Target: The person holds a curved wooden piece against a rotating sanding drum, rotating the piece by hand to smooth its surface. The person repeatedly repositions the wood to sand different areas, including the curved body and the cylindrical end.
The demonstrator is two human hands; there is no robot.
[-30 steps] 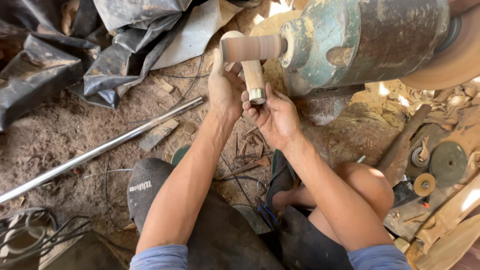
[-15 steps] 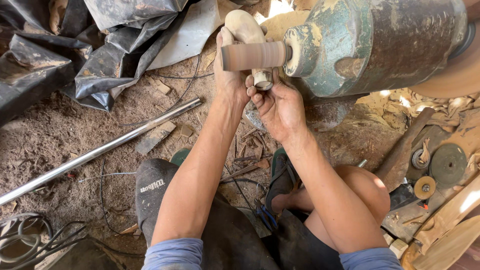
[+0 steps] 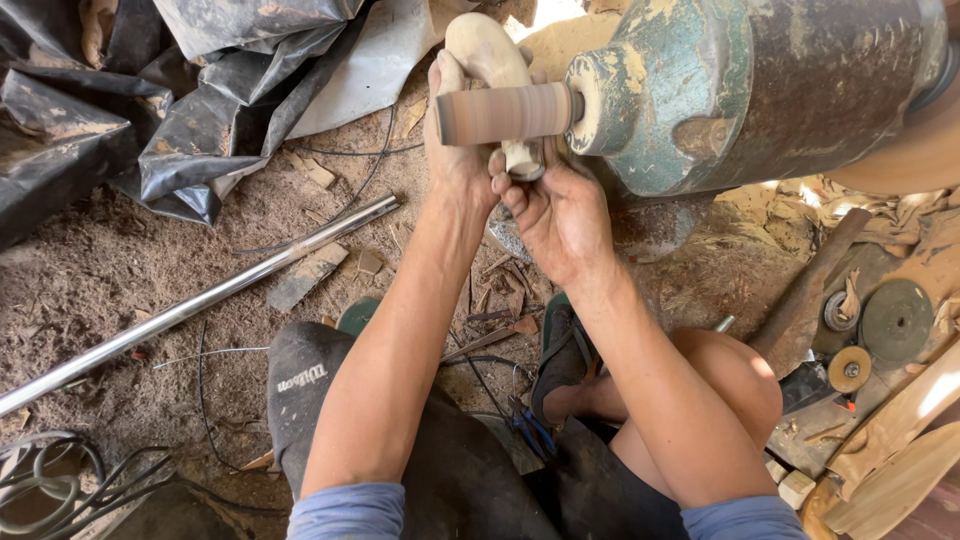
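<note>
Both hands grip a pale carved wooden piece [image 3: 487, 60] held up against the sanding drum [image 3: 505, 113] that sticks out from the green motor housing [image 3: 680, 90]. The left hand [image 3: 455, 150] wraps its fingers round the rounded upper body, and the right hand [image 3: 555, 205] pinches the narrow lower end. It looks light, stiff and dust-smooth, so it may slip; the thick rounded body seems the safest hold.

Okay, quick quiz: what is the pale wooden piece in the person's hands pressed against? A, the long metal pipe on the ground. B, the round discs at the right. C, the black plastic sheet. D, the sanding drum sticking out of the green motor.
D: both hands hold the pale wooden piece against the sanding drum on the green motor.
</note>
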